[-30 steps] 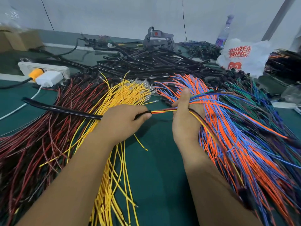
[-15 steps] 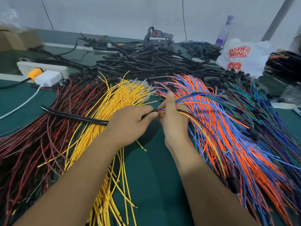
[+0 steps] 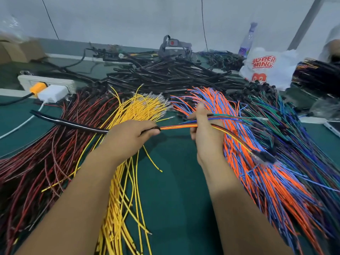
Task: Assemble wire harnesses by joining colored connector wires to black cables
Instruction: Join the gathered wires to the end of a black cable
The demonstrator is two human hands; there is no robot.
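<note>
My left hand (image 3: 130, 135) grips a black cable (image 3: 70, 124) near its right end; the cable's long tail runs out to the left over the red wires. A thin bunch of orange, yellow and blue wires (image 3: 176, 127) comes out of that cable end and crosses the gap to my right hand (image 3: 206, 133), which holds the bunch with thumb raised. Beyond my right hand the held wires trail off to the right, ending in a dark connector (image 3: 265, 156) above the orange and blue pile.
On the green table (image 3: 174, 190) lie piles of red wires (image 3: 46, 153), yellow wires (image 3: 125, 181), orange and blue wires (image 3: 266, 172) and green and blue wires (image 3: 294, 126). Black cables (image 3: 165, 74) are heaped behind. A power strip (image 3: 47, 83) sits far left, a white bag (image 3: 266, 65) far right.
My hands came together half a second ago and have now drawn apart again. A longer stretch of the coloured wires now shows between the cable end and my right hand.
</note>
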